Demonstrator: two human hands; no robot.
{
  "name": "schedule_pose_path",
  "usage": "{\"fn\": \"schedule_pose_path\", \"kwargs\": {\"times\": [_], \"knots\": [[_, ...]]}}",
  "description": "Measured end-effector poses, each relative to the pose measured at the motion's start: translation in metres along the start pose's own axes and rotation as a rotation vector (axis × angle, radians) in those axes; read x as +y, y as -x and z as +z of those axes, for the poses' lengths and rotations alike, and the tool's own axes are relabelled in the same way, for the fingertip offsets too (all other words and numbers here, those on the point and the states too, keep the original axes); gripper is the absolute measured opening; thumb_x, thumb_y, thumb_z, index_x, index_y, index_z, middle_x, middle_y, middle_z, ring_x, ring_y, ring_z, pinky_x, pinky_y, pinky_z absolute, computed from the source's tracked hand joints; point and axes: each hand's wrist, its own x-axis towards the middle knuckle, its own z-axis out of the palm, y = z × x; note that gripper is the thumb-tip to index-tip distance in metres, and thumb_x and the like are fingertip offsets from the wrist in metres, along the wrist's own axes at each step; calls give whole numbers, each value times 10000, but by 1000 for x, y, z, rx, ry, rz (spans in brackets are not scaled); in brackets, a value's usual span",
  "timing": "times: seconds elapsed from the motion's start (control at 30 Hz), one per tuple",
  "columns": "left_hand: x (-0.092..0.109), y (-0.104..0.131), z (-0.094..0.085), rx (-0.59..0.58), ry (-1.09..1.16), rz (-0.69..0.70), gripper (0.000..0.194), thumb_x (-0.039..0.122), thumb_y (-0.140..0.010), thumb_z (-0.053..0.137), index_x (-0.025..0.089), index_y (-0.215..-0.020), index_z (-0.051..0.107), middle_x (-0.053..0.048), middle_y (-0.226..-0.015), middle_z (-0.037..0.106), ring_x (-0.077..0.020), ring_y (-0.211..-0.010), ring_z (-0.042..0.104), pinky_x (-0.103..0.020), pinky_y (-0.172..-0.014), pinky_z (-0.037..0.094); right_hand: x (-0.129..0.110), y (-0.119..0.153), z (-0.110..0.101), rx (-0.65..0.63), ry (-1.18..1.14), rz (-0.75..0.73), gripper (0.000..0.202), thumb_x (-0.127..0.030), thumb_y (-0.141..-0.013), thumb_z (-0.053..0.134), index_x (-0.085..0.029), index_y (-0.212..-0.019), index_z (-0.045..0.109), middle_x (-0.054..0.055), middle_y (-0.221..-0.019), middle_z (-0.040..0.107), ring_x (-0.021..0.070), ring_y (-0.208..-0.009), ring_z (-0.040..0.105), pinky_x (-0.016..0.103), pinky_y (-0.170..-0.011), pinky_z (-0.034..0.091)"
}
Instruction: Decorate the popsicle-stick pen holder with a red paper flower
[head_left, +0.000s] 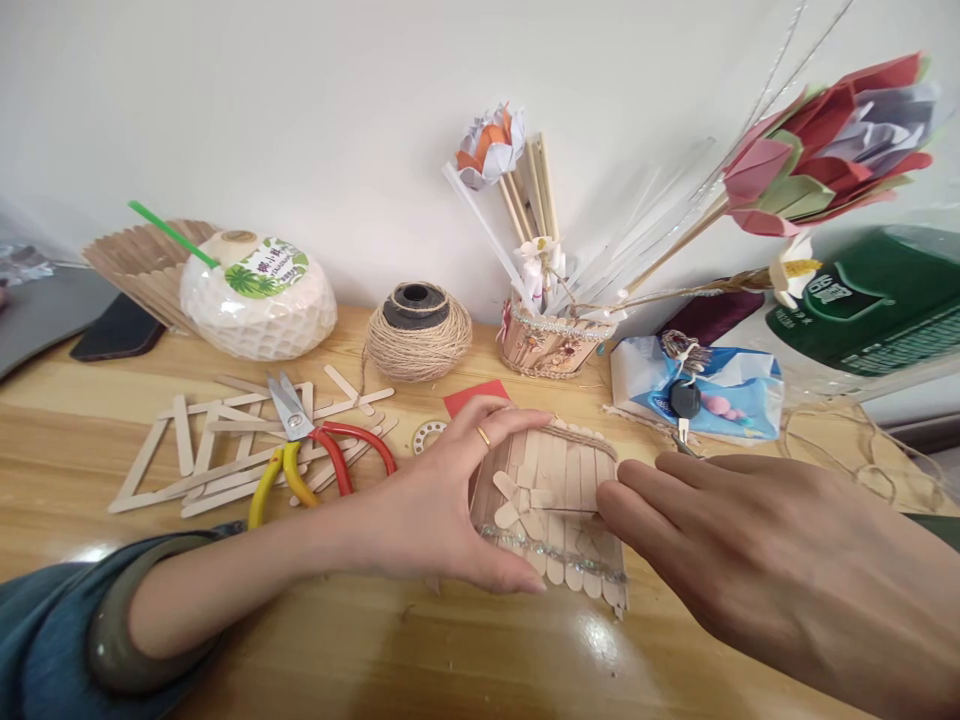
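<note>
A small holder made of craft sticks (574, 475) lies on its side on the table. Twine runs along its upper rim and a glittery band along its lower part. A flower of short stick pieces (519, 500) shows on the side facing up. My left hand (457, 500), a ring on one finger, grips the holder from the left, thumb low and fingers at the top. My right hand (735, 530) is closed at the holder's right side, fingertips against the flat face by a thin stem-like line. Whatever its fingers hold is hidden.
Left lie scissors (300, 430) over loose craft sticks (225, 450). Behind stand a wrapped coconut (259, 310), a twine spool (418, 335) and a decorated stick pot (551, 345) with paper flowers. Right are a tissue pack (637, 385) with keys (684, 400) and a green-labelled package (870, 300).
</note>
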Motion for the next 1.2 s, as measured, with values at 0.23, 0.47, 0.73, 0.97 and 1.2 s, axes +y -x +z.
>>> {"fn": "schedule_pose_path", "kwargs": {"times": [0.23, 0.47, 0.73, 0.97, 1.2], "knots": [[2, 0, 0, -5, 10, -23, 917, 334, -554, 822, 305, -1338, 346, -67, -1377, 288, -311, -1317, 293, -497, -1104, 240, -5, -1, -1, -19, -94, 77, 282, 21, -730, 314, -230, -713, 441, -7, -546, 529, 169, -380, 458, 316, -444, 157], [2, -1, 1, 3, 28, -16, 914, 365, -548, 824, 284, -1323, 347, -80, -1364, 294, -317, -1307, 304, -498, -1099, 247, -13, -2, -1, -235, -287, 314, 177, -78, -751, 439, -240, -695, 480, -3, -498, 563, 228, -380, 554, 292, -435, 152], [1, -2, 1, -1, 35, -13, 919, 366, -555, 824, 290, -1331, 337, -73, -1364, 299, -299, -1300, 309, -482, -1093, 262, -16, -4, 1, -149, -292, 285, 184, -147, -849, 418, -239, -705, 487, -16, -496, 562, 218, -348, 546, 295, -419, 134], [3, -1, 2, 9, 58, -34, 930, 345, -529, 833, 288, -1316, 342, -74, -1361, 301, -302, -1287, 321, -489, -1085, 269, -19, 5, 4, -25, -323, 292, 287, -222, -955, 298, -241, -696, 420, -36, -500, 521, 173, -343, 511, 289, -386, 220], [5, -2, 1, 16, 57, -32, 925, 338, -525, 824, 269, -1312, 344, -90, -1364, 293, -310, -1300, 300, -501, -1102, 227, -19, 19, 2, 77, -150, 287, 251, -115, -891, 299, -163, -1010, 515, 22, -659, 590, 171, -477, 562, 284, -431, 389]]}}
